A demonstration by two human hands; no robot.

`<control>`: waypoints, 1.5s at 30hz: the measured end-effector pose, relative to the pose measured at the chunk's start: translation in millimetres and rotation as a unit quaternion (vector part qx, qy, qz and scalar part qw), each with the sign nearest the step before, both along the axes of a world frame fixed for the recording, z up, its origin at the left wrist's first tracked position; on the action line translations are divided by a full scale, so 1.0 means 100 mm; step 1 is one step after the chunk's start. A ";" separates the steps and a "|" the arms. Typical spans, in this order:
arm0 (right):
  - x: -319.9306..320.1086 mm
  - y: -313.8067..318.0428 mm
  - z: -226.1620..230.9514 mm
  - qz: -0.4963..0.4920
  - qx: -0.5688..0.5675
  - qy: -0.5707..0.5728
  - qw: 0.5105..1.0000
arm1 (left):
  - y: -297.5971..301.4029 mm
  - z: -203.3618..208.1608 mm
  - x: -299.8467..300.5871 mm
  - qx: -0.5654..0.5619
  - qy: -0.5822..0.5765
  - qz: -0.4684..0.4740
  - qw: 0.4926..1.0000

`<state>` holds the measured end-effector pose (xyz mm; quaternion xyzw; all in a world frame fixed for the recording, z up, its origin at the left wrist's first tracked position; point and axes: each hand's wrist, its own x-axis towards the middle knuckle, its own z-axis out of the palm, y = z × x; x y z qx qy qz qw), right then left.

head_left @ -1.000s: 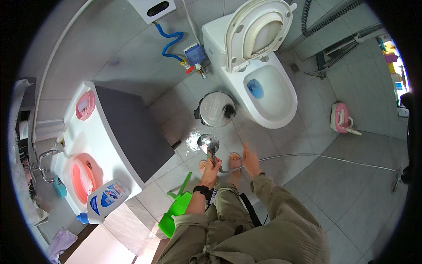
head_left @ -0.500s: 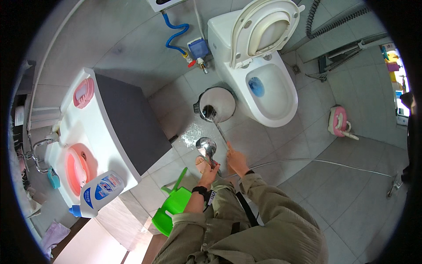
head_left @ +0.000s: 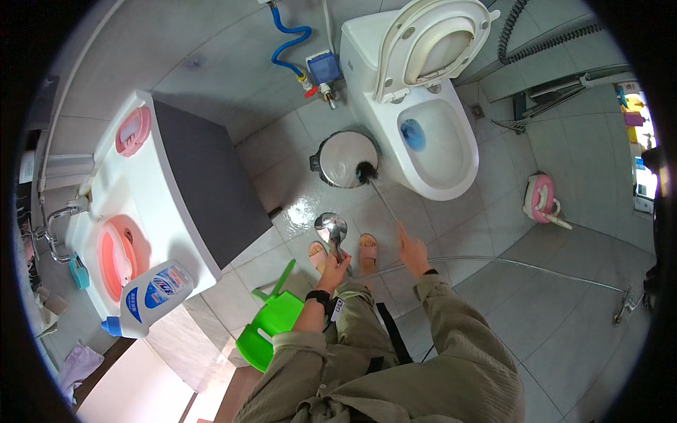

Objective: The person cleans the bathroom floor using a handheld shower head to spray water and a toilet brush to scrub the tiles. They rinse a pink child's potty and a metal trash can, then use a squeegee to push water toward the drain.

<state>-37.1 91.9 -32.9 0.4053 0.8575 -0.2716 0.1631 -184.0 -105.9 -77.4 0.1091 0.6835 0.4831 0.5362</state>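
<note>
My left hand is closed around the handle of a chrome shower head, held low over the floor near my feet. A toilet brush is gripped by its thin handle in my right hand, farther right. Its dark bristles rest on or hover just over the near right part of a round bin's pale lid; contact is hard to tell. Right of the bin stands a white toilet, seat and lid raised, with blue water in the bowl. Wet floor tiles shine between bin and shower head.
At left is a white washbasin counter holding a pink basin and a white-blue bottle. A green stool stands beside my left leg. The shower hose runs right to a wall fitting. A pink-white object sits by the right wall.
My right hand has moved right, carrying the brush head from the bin's near left side to its right side. The shower head stays in my left hand at nearly the same place.
</note>
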 end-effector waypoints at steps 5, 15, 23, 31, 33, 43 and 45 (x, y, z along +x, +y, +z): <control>-0.39 -0.25 -0.37 0.081 0.020 0.105 0.991 | 0.09 -0.05 0.00 0.008 -0.021 0.042 0.999; 0.15 0.25 -0.17 0.042 0.014 -0.054 0.998 | 0.10 -0.13 -0.08 0.004 -0.016 -0.010 1.000; -0.44 -0.01 -0.21 0.046 0.096 0.089 0.990 | 0.24 0.07 -0.06 0.012 -0.079 0.032 0.996; -0.37 0.42 -0.22 -0.013 0.038 0.040 0.998 | 0.34 0.10 -0.15 0.060 -0.003 -0.026 0.998; -0.35 0.35 -0.20 -0.029 0.014 0.114 0.993 | 0.37 0.15 -0.12 0.056 -0.003 0.006 0.998; -0.14 0.83 0.36 -0.064 -0.021 0.095 0.993 | 0.93 0.57 0.16 0.042 -0.120 0.144 0.981; -0.20 0.92 0.56 -0.066 -0.017 0.105 0.992 | 1.04 0.67 0.17 0.054 -0.113 0.130 0.984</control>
